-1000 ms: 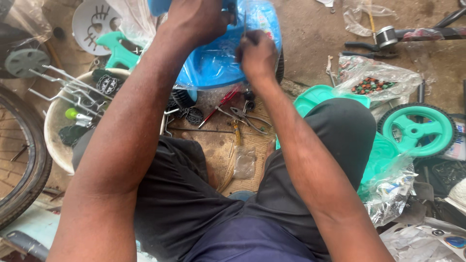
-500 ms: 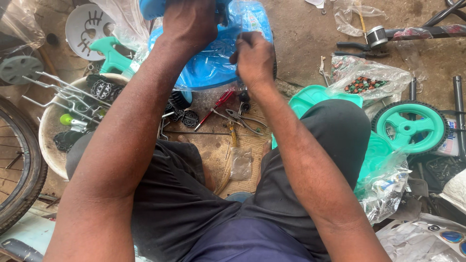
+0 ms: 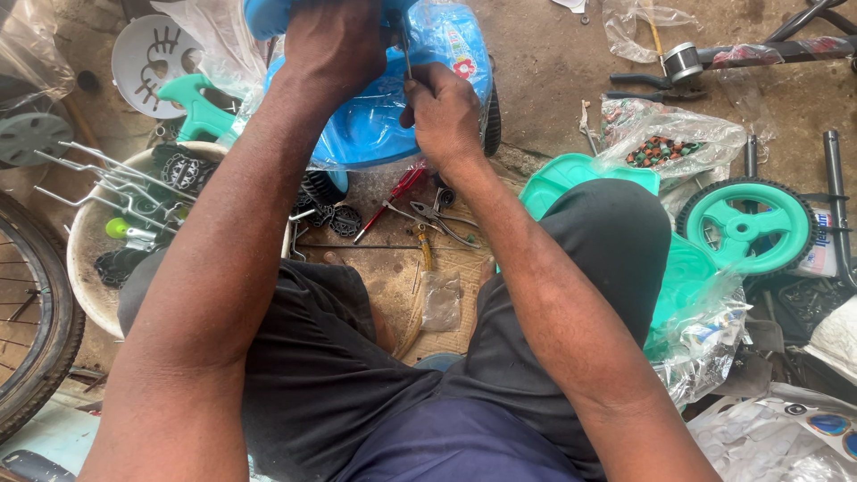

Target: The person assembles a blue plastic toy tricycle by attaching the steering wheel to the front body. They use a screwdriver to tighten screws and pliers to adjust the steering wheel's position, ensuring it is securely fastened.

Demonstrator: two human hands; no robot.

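Note:
A blue plastic toy tricycle body (image 3: 375, 125), partly wrapped in clear plastic, stands on the ground in front of my knees. My left hand (image 3: 335, 40) grips its upper part at the top of the view. Just to the right, my right hand (image 3: 444, 112) is closed around a thin metal tool (image 3: 404, 49) whose shaft points up against the blue body. The tool's tip is hidden behind the plastic and my left hand. A black wheel (image 3: 491, 116) shows at the body's right side.
Pliers and a red-handled tool (image 3: 393, 201) lie on the dirt below the toy. A round basin (image 3: 89, 259) with metal rods and parts sits left, a bicycle tyre (image 3: 40, 339) further left. Teal plastic parts (image 3: 571, 178), a teal wheel (image 3: 741, 223) and a bag of small pieces (image 3: 665, 147) lie right.
The view has shifted slightly. My right hand has moved a little up and right along the blue body with the tool; my left hand keeps its grip.

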